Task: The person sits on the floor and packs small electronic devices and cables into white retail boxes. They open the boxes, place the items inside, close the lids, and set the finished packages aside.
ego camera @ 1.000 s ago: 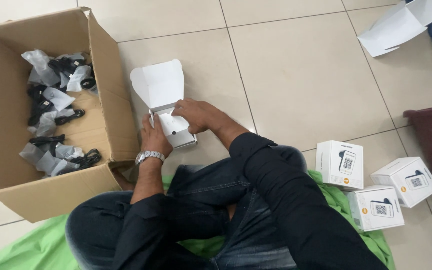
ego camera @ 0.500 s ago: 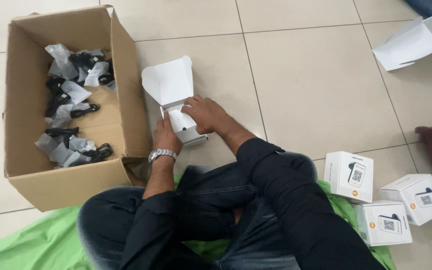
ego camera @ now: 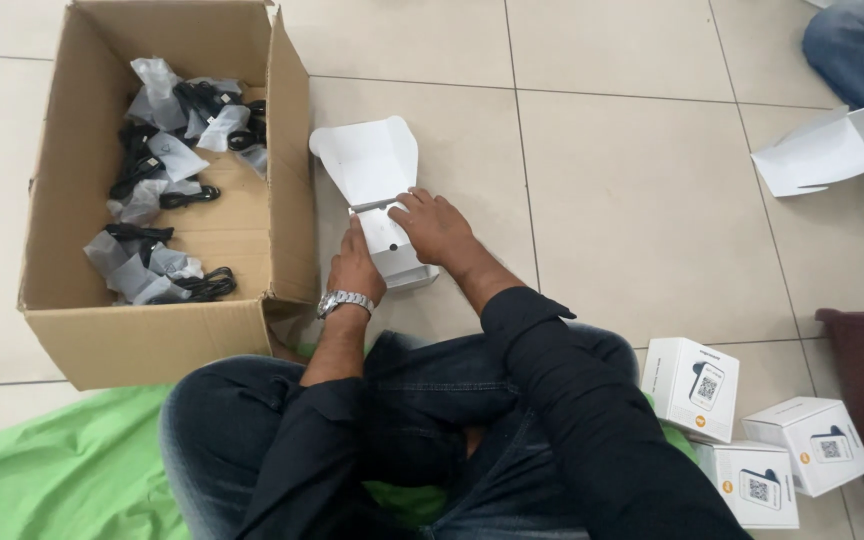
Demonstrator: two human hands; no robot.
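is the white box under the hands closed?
No, the white box on the floor has its lid flap standing open while the left hand and right hand press on it.
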